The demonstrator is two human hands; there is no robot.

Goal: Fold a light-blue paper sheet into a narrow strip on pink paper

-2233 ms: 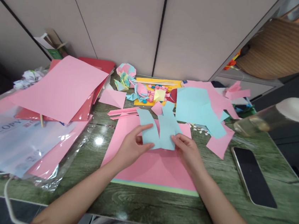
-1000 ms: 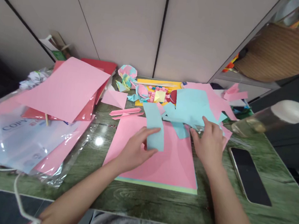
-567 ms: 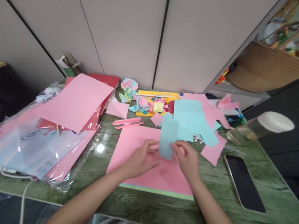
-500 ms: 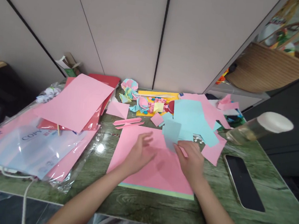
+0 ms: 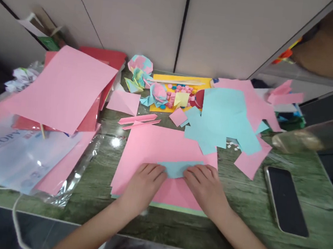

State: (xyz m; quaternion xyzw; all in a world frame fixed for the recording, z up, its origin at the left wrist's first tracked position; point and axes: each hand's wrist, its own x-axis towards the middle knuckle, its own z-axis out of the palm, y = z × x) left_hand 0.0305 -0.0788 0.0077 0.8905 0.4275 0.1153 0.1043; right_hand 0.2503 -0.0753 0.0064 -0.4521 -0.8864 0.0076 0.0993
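A narrow strip-shaped piece of blue paper [image 5: 176, 169] lies across the pink paper sheets [image 5: 170, 142], apparently folded over. My left hand [image 5: 147, 182] grips its left end, fingers curled and pressed together. At the other end, my right hand [image 5: 204, 186] holds the paper in the same way. My thumbs are hidden beneath the fingers. Just behind the stack are two folded pink paper strips [image 5: 140, 120] and a small pink square [image 5: 178, 117]. A larger sheet of cut light-blue paper [image 5: 224, 114] spreads behind my right hand.
Left stands a pile of pink paper [image 5: 65, 90] over a plastic-wrapped copy-paper pack [image 5: 32, 158]. Folded paper flowers [image 5: 157, 94] and a yellow card with beads [image 5: 156, 107] sit at the back. A phone [image 5: 287, 200] and a bottle [image 5: 302, 138] are on the right.
The blue paper, held up by my right hand alone before, is now down on the pink sheets as a narrow strip. My left hand has closed on its left end. The view has shifted.
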